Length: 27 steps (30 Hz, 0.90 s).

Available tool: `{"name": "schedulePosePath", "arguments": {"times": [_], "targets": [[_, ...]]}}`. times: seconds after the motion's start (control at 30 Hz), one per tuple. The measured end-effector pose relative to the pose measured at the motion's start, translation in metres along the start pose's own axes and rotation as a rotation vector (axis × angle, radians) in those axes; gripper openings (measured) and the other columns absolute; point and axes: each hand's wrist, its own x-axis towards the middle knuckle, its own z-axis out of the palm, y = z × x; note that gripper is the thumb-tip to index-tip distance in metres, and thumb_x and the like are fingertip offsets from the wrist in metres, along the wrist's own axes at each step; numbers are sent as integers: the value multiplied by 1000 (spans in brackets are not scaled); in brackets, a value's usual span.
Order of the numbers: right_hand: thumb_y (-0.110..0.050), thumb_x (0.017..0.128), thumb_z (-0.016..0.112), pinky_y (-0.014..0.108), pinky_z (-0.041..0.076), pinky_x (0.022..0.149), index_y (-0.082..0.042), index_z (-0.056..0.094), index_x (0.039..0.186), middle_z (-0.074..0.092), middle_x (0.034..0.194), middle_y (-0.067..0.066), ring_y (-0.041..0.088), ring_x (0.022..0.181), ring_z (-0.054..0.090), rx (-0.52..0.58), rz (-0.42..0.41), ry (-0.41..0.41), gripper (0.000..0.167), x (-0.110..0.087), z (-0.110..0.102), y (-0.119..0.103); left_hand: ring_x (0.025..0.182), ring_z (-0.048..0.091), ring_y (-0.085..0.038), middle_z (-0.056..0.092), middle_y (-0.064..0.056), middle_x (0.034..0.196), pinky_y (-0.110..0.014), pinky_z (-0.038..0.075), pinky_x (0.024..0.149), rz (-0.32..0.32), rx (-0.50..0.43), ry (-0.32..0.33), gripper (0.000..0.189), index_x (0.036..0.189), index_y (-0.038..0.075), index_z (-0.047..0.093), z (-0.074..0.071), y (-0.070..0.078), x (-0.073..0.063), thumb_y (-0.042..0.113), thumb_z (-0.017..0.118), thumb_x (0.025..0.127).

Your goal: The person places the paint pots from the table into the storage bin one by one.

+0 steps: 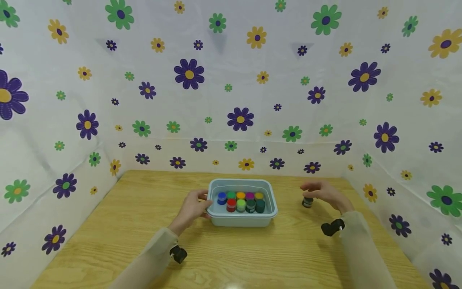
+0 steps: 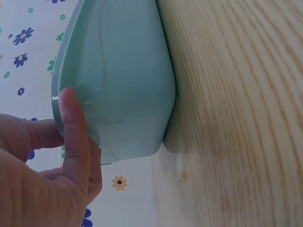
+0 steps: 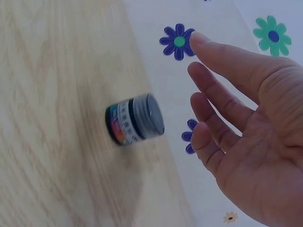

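Observation:
A light blue plastic tub point(image 1: 240, 221) stands on the table and holds several small paint jars point(image 1: 240, 205) with coloured lids. My left hand point(image 1: 194, 207) grips the tub's left rim, the thumb on one side and the fingers on the outer wall, as the left wrist view shows point(image 2: 71, 161). To the right of the tub, a small dark paint jar point(image 1: 307, 202) with a printed label stands upright on the table. Just above and beside that jar is my right hand point(image 1: 326, 194), its fingers loosely bent and apart from it; in the right wrist view a gap separates fingers and jar point(image 3: 135, 120).
The wooden table point(image 1: 252, 257) spans the space in front of me. White flowered cloth point(image 1: 231, 100) hangs behind it and along both sides. A dark wrist camera point(image 1: 178, 254) sits on the left sleeve, another point(image 1: 333, 227) on the right.

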Motion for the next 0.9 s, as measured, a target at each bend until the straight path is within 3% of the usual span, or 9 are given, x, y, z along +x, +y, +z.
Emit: {"name": "schedulePosePath", "arguments": {"times": [0.27, 0.43, 0.67, 0.9], "targets": [[-18, 92, 68, 69, 34, 104, 1, 57, 133, 47, 143, 28, 47, 131, 39, -26, 37, 6, 46, -3, 1, 15, 76, 64, -24, 54, -22, 114, -38, 62, 61, -3, 8, 3, 45, 137, -3, 52, -2, 1, -1, 0, 61, 93], [-15, 91, 69, 69, 31, 107, 2, 54, 136, 44, 146, 28, 48, 134, 36, -25, 61, -8, 49, -5, 4, 19, 74, 64, -23, 54, -22, 114, -36, 62, 59, 7, 9, 1, 45, 137, -4, 52, -1, 2, -1, 0, 61, 93], [-10, 90, 69, 59, 40, 108, 3, 54, 135, 52, 140, 26, 44, 129, 47, -20, 30, 2, 49, -3, 9, 27, 77, 65, -27, 54, -23, 114, -37, 62, 58, -4, -32, 5, 45, 136, -3, 53, -3, 2, 1, 0, 62, 93], [-7, 89, 69, 37, 53, 98, 6, 55, 132, 56, 134, 27, 37, 121, 55, -17, -18, 3, 47, -2, 13, 36, 75, 66, -22, 57, -20, 109, -38, 62, 58, -62, -69, 7, 49, 138, 2, 52, -6, -1, 3, 3, 66, 91]]}}
